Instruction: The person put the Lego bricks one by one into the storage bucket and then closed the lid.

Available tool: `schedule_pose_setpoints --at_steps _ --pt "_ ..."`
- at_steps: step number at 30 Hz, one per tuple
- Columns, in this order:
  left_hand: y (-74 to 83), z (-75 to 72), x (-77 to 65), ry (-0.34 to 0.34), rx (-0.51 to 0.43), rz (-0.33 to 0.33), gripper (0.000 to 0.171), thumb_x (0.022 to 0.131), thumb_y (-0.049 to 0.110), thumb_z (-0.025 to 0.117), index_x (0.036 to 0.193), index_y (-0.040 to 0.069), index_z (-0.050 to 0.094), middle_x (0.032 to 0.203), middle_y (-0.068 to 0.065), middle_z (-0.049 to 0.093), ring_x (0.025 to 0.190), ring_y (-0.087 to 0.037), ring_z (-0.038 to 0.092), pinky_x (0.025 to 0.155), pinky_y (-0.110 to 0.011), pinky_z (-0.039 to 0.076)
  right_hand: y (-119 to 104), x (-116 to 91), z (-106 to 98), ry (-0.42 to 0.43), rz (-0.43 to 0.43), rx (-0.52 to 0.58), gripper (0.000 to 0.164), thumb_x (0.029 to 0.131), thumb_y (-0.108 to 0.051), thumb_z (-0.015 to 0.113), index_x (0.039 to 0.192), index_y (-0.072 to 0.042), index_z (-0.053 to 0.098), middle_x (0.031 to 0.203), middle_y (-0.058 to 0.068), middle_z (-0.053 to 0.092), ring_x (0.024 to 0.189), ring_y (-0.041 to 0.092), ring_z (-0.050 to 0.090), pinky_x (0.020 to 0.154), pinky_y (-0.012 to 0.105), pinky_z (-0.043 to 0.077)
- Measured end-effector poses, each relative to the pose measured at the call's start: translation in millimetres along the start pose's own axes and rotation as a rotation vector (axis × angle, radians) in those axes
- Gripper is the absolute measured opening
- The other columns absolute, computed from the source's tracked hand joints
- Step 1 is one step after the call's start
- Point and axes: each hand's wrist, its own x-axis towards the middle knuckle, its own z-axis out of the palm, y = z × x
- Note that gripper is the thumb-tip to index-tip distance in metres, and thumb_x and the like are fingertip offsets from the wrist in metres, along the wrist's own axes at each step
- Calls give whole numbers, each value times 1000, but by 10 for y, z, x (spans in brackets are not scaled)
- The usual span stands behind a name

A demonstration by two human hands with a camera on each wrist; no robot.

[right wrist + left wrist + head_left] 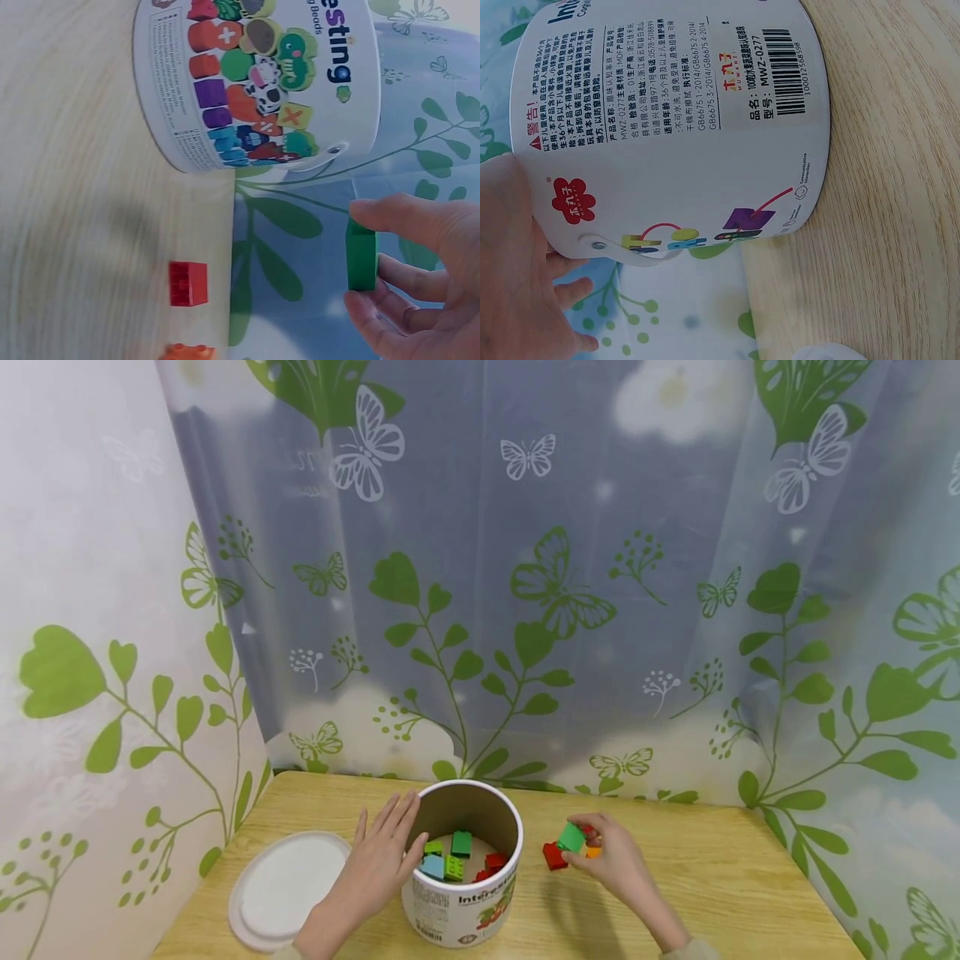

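A white round bucket [459, 914] with printed sides stands on the table, its top uncovered. Inside it lie several toy bricks, among them a dark green brick [461, 844], a light blue brick [432, 866] and a red brick [495, 862]. My left hand [381, 860] rests on the bucket's left rim with its fingers extended. To the right of the bucket, my right hand [617, 858] pinches a green brick [361, 256] between thumb and fingers, raised above the table. Below it on the table are a red brick [188, 283] and an orange brick [190, 352], partly cut off in the right wrist view.
A white round lid [288, 887] lies on the wooden table [712, 868] left of the bucket. Behind the table hangs a patterned curtain [480, 610] with leaves and butterflies. The bucket's handle [649, 259] hangs down its side.
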Motion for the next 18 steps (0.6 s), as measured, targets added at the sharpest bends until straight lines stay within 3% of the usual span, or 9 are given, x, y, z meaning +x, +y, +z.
schedule_pose_setpoints --at_steps 14,18 --pt "-3 6 2 8 4 5 62 109 43 43 157 4 38 164 -9 34 153 -32 25 118 -69 13 -146 140 -39 38 -56 14 49 77 -12 88 122 -4 70 110 5 67 87 19 66 74 34 56" --pt "-11 14 2 6 6 6 63 108 44 42 157 5 38 164 -9 34 153 -32 26 118 -69 14 -241 189 -44 46 -71 18 48 78 -13 88 122 -5 71 109 6 67 89 21 68 75 39 58"
